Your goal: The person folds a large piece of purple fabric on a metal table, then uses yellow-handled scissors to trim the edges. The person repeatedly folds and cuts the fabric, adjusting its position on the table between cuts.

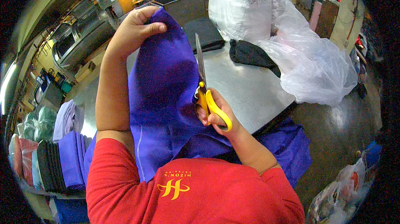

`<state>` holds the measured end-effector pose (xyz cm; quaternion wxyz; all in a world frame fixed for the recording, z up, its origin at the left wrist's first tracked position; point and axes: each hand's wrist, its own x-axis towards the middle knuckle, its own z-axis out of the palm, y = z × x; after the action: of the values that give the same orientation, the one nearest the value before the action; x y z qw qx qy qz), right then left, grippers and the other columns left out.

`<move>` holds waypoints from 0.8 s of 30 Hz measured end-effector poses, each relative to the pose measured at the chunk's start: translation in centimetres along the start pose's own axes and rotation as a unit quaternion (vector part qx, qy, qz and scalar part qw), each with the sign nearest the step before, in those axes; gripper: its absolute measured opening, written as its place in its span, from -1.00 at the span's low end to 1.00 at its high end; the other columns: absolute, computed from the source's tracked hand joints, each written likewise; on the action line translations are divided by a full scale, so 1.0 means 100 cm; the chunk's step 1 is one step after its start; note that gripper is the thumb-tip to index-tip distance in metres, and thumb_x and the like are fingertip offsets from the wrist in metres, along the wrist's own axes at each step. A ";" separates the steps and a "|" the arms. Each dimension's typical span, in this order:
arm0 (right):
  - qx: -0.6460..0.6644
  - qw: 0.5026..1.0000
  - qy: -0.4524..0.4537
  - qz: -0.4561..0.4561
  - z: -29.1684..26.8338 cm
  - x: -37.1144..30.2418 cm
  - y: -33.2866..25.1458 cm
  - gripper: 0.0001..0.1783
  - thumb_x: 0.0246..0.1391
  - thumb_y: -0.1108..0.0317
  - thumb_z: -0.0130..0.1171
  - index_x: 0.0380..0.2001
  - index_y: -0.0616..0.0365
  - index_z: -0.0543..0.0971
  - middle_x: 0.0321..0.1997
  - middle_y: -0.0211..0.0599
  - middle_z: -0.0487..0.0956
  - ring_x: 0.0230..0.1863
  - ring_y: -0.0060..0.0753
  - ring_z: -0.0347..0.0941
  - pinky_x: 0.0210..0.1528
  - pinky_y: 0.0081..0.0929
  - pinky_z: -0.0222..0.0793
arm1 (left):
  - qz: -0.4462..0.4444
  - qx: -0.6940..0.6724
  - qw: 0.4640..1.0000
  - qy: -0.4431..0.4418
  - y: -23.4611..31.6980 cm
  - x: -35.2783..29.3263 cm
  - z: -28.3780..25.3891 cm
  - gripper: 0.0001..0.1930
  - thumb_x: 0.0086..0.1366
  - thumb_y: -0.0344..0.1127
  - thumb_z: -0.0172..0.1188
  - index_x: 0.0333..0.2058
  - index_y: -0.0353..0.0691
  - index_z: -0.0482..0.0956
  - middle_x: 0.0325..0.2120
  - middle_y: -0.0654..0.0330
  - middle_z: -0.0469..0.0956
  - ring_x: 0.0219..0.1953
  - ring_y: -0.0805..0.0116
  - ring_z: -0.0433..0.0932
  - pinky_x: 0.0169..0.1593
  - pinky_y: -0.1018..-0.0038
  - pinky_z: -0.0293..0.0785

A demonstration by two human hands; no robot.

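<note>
Left hand [146, 20]: thumb and fingers clamped on top corner of purple cloth [166, 70], which hangs down from there. Right hand [229, 112]: fingers curled round yellow-handled scissors [203, 86], blade upward beside cloth. Step seems: edge held up, scissors ready. Next move likely calls for taut cloth, blade clear of left fingers. Beyond, on metal desk [254, 99]: black cloth [252, 55].

The scissors [203, 85] partly hide the right hand [228, 111], and the red shirt [216, 195], cut off by the lower edge, covers part of the purple cloth [166, 74].
</note>
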<state>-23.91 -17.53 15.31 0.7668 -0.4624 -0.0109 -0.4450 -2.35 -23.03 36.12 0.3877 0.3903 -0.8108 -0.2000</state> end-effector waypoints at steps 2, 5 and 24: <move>0.011 1.000 0.001 0.004 -0.001 -0.001 0.001 -0.15 -0.35 0.11 0.47 -0.01 0.10 0.22 -0.46 -0.41 0.32 -0.49 -0.60 0.26 -0.50 -0.71 0.21 | 0.005 0.002 1.000 0.004 -0.001 -0.001 0.001 -0.73 0.06 -0.21 0.30 -0.33 -0.25 0.54 -0.47 0.41 0.49 -0.38 0.61 0.41 -0.22 0.61 0.36; 0.025 1.000 0.005 0.006 -0.002 -0.002 0.003 -0.18 -0.35 0.17 0.47 -0.02 0.10 0.23 -0.47 -0.41 0.32 -0.50 -0.61 0.25 -0.53 -0.73 0.22 | 0.005 -0.012 1.000 0.007 -0.002 -0.002 0.001 -0.74 0.07 -0.23 0.30 -0.33 -0.25 0.54 -0.48 0.41 0.49 -0.38 0.61 0.41 -0.23 0.60 0.36; -0.004 0.999 0.032 0.044 -0.007 -0.006 0.006 -0.33 -0.28 0.38 0.43 -0.09 0.06 0.27 -0.49 -0.44 0.35 -0.61 -0.70 0.23 -0.63 -0.81 0.21 | -0.020 -0.043 0.999 -0.002 -0.005 -0.003 -0.002 -0.73 0.06 -0.24 0.31 -0.32 -0.27 0.54 -0.47 0.39 0.53 -0.41 0.61 0.44 -0.26 0.62 0.39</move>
<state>-24.14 -17.52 14.23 0.7840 -0.4508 0.0355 -0.4252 -1.83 -23.11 35.72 0.3980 0.3888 -0.7944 -0.2434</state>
